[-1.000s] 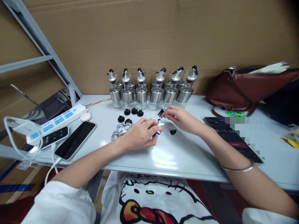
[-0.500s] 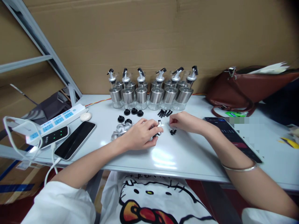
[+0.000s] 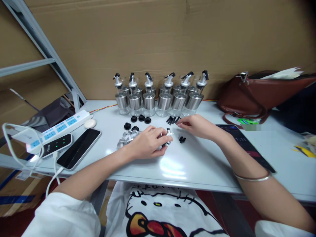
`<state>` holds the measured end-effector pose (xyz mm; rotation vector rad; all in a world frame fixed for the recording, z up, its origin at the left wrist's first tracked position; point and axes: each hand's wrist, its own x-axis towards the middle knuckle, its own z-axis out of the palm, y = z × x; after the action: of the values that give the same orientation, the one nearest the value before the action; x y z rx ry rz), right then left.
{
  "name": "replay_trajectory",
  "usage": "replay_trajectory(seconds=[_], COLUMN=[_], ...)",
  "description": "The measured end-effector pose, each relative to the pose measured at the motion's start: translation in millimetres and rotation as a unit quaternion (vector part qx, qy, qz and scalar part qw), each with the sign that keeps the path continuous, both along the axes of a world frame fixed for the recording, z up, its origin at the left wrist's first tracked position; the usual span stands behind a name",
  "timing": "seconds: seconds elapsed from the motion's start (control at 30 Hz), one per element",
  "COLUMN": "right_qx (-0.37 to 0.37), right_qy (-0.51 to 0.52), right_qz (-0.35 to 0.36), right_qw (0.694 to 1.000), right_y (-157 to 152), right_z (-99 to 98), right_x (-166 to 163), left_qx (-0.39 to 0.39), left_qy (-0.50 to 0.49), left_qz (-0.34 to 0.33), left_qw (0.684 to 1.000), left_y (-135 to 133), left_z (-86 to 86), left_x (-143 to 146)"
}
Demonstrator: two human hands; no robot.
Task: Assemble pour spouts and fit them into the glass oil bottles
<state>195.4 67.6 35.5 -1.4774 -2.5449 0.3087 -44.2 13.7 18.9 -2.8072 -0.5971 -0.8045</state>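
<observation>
My left hand (image 3: 151,141) rests above the table, its fingers closed round a silver pourer spout (image 3: 169,132) that stands up at the fingertips; most of it is hidden. My right hand (image 3: 195,125) reaches the thin black strips (image 3: 171,120), fingertips pinched at the strip on their right end. Several small black caps (image 3: 182,140) lie just below that hand. Beside my left hand is a pile of silver pourer parts (image 3: 120,143), partly covered by it. Black ribbed stoppers (image 3: 127,125) lie behind the pile.
Glass-and-steel oil bottles (image 3: 149,100) with pourers stand along the back, with more behind them. On the left are a power strip (image 3: 71,122), a phone (image 3: 80,149) and a white round case (image 3: 90,123). A large phone (image 3: 247,144) lies under my right forearm, near a brown bag (image 3: 237,93).
My right hand has moved up and slightly left, from beside the small black caps to the thin black strips. My left hand stays in place with the pourer spout.
</observation>
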Motion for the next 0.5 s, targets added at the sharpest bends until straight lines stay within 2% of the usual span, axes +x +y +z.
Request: replay_trajectory(seconds=[0.07, 0.13, 0.23, 0.37, 0.5], right_qx=[0.035, 0.034, 0.016, 0.021, 0.034], right_qy=[-0.028, -0.062, -0.069, -0.067, -0.127], right_qz=[-0.029, -0.037, -0.016, 0.002, -0.125], right_qw=[0.999, 0.997, 0.997, 0.998, 0.983], right_y=[2.5, 5.3, 8.8, 9.2, 5.4], right_z=[-5.3, -11.1, -15.4, -11.6, -8.9], right_x=[1.1, 2.5, 4.1, 4.1, 0.2], left_qx=[-0.002, -0.004, 0.0, 0.009, 0.015], left_qy=[0.005, 0.008, 0.004, -0.005, -0.009], left_qz=[0.003, 0.004, 0.002, -0.006, -0.006], left_qw=[1.0, 1.0, 1.0, 1.0, 1.0], left_y=[0.0, 0.2, 0.3, -0.2, -0.3], left_z=[-0.2, -0.4, -0.2, 1.2, 1.7], left_x=[-0.3, -0.6, -0.8, -0.5, -0.4])
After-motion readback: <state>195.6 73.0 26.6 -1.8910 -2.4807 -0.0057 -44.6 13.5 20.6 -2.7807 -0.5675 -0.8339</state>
